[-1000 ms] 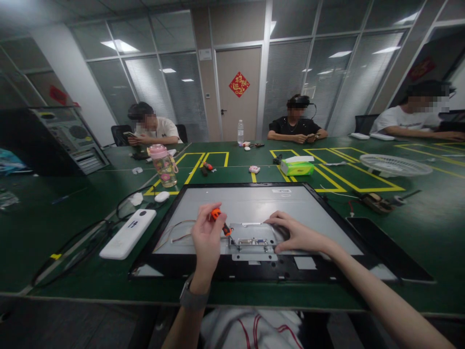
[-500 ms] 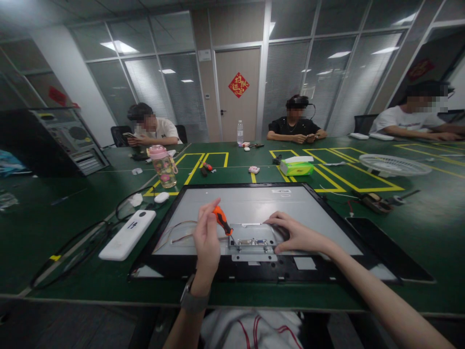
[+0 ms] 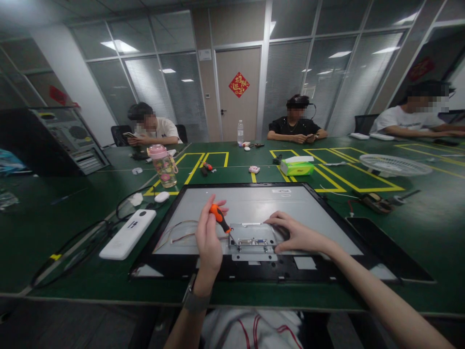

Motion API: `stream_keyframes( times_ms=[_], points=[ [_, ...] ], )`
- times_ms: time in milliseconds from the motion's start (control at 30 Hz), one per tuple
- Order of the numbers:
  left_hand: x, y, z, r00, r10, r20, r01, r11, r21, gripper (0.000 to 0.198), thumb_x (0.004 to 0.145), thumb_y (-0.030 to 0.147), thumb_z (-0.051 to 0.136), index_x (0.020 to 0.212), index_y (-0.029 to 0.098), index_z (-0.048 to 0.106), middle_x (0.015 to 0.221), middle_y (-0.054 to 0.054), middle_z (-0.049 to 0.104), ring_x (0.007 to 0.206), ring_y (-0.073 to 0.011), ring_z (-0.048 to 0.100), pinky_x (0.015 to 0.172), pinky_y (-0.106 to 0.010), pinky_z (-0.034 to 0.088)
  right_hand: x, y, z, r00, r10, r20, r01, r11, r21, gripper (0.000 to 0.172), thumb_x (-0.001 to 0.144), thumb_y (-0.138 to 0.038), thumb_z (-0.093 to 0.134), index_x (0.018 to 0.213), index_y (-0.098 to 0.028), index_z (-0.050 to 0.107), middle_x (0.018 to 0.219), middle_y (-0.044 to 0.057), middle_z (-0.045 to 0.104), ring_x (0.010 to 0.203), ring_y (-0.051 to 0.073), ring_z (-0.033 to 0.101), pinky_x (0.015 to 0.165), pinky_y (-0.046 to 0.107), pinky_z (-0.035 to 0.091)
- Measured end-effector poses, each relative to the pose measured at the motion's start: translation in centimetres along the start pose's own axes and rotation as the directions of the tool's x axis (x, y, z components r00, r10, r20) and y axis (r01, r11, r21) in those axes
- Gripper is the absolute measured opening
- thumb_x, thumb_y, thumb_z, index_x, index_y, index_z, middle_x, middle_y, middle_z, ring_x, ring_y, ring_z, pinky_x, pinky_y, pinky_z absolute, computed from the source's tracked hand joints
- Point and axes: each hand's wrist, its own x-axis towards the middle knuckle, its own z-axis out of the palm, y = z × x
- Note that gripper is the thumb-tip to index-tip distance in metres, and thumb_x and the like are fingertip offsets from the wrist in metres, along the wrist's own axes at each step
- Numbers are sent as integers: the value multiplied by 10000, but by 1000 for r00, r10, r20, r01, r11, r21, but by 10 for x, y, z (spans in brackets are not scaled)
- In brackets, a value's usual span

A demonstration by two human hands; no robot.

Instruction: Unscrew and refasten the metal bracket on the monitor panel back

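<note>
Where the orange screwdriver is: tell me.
The screwdriver is just left of centre in the head view, at the left hand, tip down at the metal bracket.

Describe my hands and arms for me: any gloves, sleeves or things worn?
Both your left hand and right hand are ungloved, and the visible forearms are bare, with no sleeves showing. The left wrist wears a grey band that looks like a watch strap; nothing shows on the right wrist. No cables or clear markings are visible on either arm.
</note>
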Motion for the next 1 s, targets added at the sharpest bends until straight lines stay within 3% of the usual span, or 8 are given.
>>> stream_keyframes(
  times_ms=[167,233,367,433,600,800,1000],
  points=[
    [2,1,2,990,140,-26,-137,984,116,271,802,300,697,1056,207,677,890,-29,584,791,-142,580,755,-251,492,0,0,0,1000,-20,-2,20,1000,2,729,665,-515,788,1294,-234,549,1216,77,464,1166,288,464,1032,409,384],
    [3,1,2,984,176,-39,-169,975,144,216,807,309,688,996,205,696,863,-20,549,750,-131,552,715,-236,483,0,0,0,1000,-27,-4,27,1000,6,725,668,-513,788,1293,-232,551,1213,76,464,1173,287,461,1040,403,379],
    [2,2,0,998,59,-10,-58,998,33,308,946,374,467,1119,206,658,1054,-74,624,901,-173,620,802,-285,493,0,-1,0,1000,-14,-5,14,1000,4,735,668,-514,788,1298,-219,550,1216,80,462,1177,288,460,1049,400,371],
    [1,1,-1,999,32,-11,-32,999,6,307,933,375,505,1145,202,645,1033,-73,644,897,-174,632,816,-292,496,0,-2,0,1000,-10,-4,10,1000,2,741,670,-518,786,1302,-216,546,1222,82,458,1182,287,456,1054,398,365],
    [5,-5,-3,994,75,-75,-74,997,19,229,801,317,699,998,200,695,899,-26,602,758,-115,581,709,-212,486,-1,-2,-1,1000,-12,4,12,1000,0,730,676,-526,780,1297,-218,548,1220,83,457,1171,285,461,1027,391,390],
    [6,-2,-3,990,-129,-47,114,962,-248,318,874,364,574,1106,175,679,983,-74,677,827,-160,657,765,-273,520,0,-1,-1,1000,-16,0,16,1000,-9,737,679,-510,786,1306,-214,536,1217,88,453,1169,279,460,1040,405,382],
    [6,-8,-6,999,-31,-25,25,981,-193,238,784,259,721,1013,201,700,896,-17,628,773,-97,597,717,-187,485,0,-1,0,1000,-15,-2,15,1000,-6,750,674,-526,781,1313,-219,535,1226,83,459,1185,286,454,1056,411,365]
  ],
)
